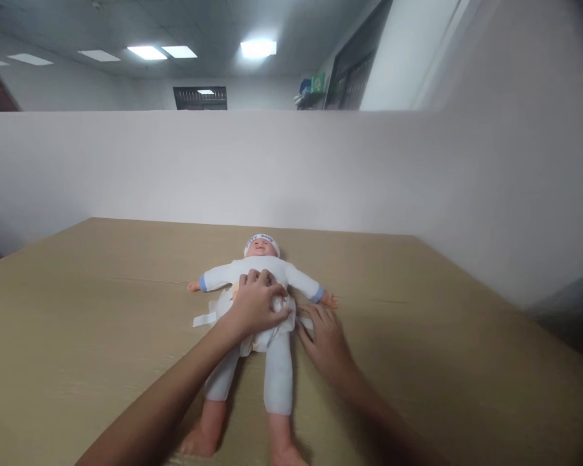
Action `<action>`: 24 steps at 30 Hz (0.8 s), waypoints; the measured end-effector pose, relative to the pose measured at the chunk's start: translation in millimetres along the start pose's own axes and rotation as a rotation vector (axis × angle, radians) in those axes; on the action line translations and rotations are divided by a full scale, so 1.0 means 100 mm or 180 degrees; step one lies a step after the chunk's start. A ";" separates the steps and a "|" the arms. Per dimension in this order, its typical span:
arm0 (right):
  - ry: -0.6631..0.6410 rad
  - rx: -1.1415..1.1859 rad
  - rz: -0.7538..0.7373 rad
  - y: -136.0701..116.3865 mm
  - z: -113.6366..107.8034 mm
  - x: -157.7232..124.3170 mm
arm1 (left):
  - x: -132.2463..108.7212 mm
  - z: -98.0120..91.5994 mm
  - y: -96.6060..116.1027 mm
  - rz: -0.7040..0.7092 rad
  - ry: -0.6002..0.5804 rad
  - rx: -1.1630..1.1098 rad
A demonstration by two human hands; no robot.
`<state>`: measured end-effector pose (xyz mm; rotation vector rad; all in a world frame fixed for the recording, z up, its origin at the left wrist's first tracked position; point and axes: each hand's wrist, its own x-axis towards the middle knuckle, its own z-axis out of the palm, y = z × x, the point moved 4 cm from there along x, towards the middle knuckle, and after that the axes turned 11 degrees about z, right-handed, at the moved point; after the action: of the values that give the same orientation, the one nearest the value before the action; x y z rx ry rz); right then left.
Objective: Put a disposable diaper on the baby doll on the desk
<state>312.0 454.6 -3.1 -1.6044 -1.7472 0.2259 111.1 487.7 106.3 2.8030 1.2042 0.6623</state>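
A baby doll (266, 264) in a white suit and white cap lies on its back, head away from me, arms spread out. Around its hips is a white diaper (256, 343) with a printed front. My left hand (260, 303) lies over the front of the diaper, fingers spread and thumb apart, covering much of the belly. At the diaper's right side, my right hand (323, 336) pinches a white fastening tab (305, 322) between thumb and fingers. On the opposite side another tab (204, 319) sticks out loose to the left.
The doll rests on a wide brown table (102, 362). Behind the table's far edge stands a low white partition (199, 168), and a white wall (505, 162) rises at the right. Beyond the partition are ceiling lights and a shelf with a green item (317, 82).
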 end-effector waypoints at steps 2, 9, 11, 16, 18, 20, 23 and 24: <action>-0.0117 0.0097 0.0213 0.06 -0.03 0.04 | 0.00 0.04 0.00 0.0026 0.0030 0.0055; -0.0531 0.0330 0.0764 0.17 -0.15 0.13 | -0.03 0.11 0.02 0.0104 0.0080 0.0118; -0.0644 0.0454 0.0853 0.17 -0.14 0.16 | -0.04 0.13 0.02 0.0123 0.0098 0.0139; -0.0924 0.1017 0.0919 0.17 -0.13 0.29 | -0.04 0.14 0.02 0.0090 0.0124 0.0140; -0.0974 0.1166 0.0937 0.17 -0.15 0.35 | -0.05 0.14 0.02 0.0068 0.0134 0.0105; -0.0981 0.1234 0.0953 0.14 -0.18 0.41 | -0.05 0.14 0.01 0.0054 0.0139 0.0060; -0.0972 0.1270 0.0928 0.04 -0.18 0.52 | -0.06 0.15 0.01 0.0031 0.0111 -0.0012; -0.0970 0.1271 0.0908 -0.01 -0.18 0.57 | -0.06 0.16 0.01 0.0024 0.0099 -0.0024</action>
<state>325.0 500.6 32.6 -1.5680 -1.5526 0.9384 114.4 484.9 90.1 2.8028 1.1939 0.7118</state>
